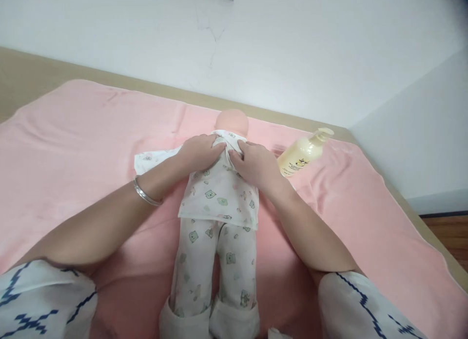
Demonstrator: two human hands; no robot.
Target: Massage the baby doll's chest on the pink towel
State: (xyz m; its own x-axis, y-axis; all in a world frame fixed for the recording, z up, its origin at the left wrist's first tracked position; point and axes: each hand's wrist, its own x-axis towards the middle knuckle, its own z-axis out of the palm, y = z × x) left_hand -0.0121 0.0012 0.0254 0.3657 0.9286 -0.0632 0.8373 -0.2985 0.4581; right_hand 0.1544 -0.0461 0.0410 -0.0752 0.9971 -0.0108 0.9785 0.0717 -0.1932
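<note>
A baby doll (232, 121) lies on a pink blanket (73, 139) with its head toward the wall. It wears a white shirt (219, 195) and trousers (214, 261) printed with small bears. My left hand (199, 151) pinches the shirt's collar on the left side of the neck. My right hand (254, 163) grips the same collar on the right side. Both hands rest on the doll's upper chest, fingertips almost touching. A silver bangle (145, 195) sits on my left wrist.
A cream pump bottle (303, 153) lies tilted on the blanket just right of the doll's shoulder. The blanket covers a beige mattress (22, 75) against a white wall (292, 46). Wooden floor (448, 234) shows at the far right.
</note>
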